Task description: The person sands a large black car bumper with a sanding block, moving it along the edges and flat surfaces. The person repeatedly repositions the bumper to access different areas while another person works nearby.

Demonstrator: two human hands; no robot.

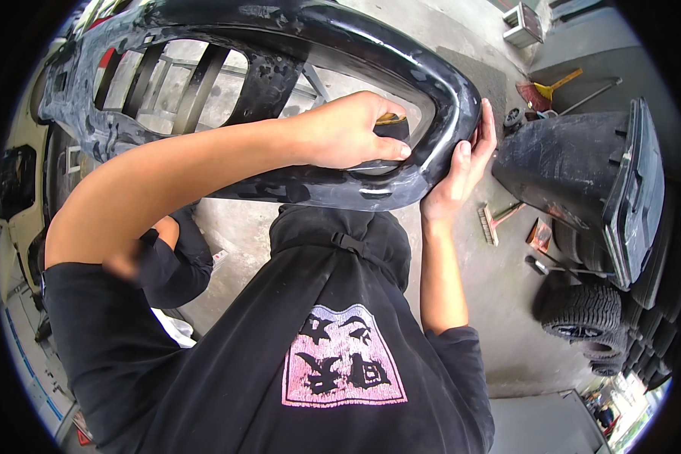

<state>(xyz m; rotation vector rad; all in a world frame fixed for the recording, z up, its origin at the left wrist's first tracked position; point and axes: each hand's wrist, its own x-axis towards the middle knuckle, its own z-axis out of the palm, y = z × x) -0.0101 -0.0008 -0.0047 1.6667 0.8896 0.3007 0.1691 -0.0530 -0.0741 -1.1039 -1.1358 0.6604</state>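
Note:
A long black car bumper (390,57) with dull grey scuffed patches lies across the upper part of the view, in front of my body. Inside the opening near its right end, my left hand (348,129) is closed round a dark hand pad (392,136) with a yellow-orange edge. The pad's underside and part of my fingers are hidden. My right hand (458,178) holds the bumper's rounded right end, the thumb on the near face and the fingers stretched along the outer edge.
Another person (178,261) in dark clothes crouches at the left, below the bumper. A big black wheeled bin (567,159) lies on its side at the right. Near it are a yellow-handled broom (541,92), a brush (488,225), an orange dustpan (539,234) and stacked tyres (583,314).

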